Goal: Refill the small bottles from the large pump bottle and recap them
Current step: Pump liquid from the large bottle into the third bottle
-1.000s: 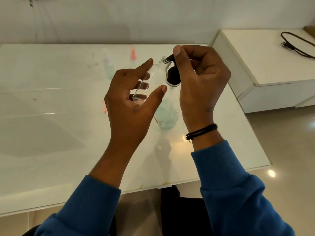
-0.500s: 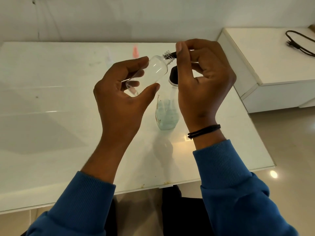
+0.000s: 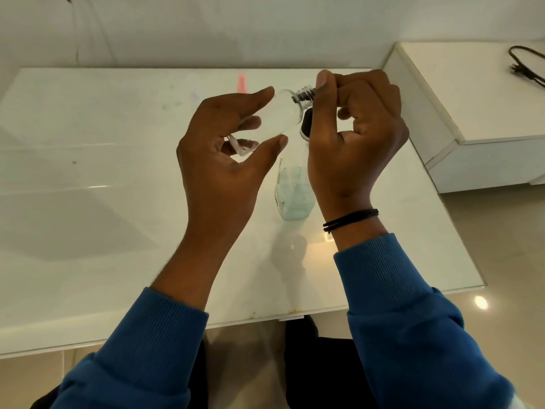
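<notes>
Two hands over a glossy white table (image 3: 88, 178). Left hand (image 3: 218, 160): forefinger and thumb curled round a small bottle (image 3: 280, 116) (clear plastic, rounded, seemingly empty), tilted, threaded neck toward the right hand. Right hand (image 3: 354, 143): thumb and fingers curled about the black pump head at that neck; most of the head is hidden behind the thumb. Large bottle (image 3: 295, 190): clear, holding pale blue-green liquid, upright on the table directly below the hands, its black collar partly covered. One orange-capped bottle (image 3: 242, 81) stands farther back, blurred. Blue ribbed sleeves; black wristband (image 3: 351, 219) on the right wrist.
</notes>
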The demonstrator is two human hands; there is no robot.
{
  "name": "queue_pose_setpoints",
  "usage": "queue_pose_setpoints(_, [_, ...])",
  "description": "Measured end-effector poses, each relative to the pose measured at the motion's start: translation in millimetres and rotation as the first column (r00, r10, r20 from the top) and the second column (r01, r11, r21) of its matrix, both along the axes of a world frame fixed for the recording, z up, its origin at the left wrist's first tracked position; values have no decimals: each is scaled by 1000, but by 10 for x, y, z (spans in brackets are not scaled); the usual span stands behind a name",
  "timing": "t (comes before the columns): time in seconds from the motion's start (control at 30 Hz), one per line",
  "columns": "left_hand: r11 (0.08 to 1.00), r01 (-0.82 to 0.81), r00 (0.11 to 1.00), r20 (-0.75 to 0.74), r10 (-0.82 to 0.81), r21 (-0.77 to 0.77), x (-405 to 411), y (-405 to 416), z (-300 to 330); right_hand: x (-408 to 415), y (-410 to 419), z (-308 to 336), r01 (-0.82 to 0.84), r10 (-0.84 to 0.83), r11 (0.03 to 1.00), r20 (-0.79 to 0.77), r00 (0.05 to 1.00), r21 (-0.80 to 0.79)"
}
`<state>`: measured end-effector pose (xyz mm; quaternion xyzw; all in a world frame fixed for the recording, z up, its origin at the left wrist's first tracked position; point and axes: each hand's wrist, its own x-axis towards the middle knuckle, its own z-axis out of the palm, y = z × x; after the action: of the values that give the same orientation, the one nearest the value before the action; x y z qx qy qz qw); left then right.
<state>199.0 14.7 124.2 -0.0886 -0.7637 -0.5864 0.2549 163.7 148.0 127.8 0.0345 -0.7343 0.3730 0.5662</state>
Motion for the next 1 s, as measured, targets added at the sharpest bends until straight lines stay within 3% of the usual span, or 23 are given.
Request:
queue_pose_setpoints(0.17, [1000,20,1000,-14,-19,22,-6,-2,10,-44,30,98,31,-30,999,-8,1000,30])
queue_pose_setpoints(0.4, [999,24,999,-37,-26,-37,-2,-3,-5,-7,-24,6,31,-31,998,8,999,-53])
queue_pose_setpoints(0.67, [991,-27,999,23,25,128,27,4,4,-29,-2,87,47,-47,999,-6,999,24])
queue_pose_setpoints(1.0, [994,-14,998,61,8,106,55,-8,-17,-17,-12,94,19,-19,1000,8,1000,-2])
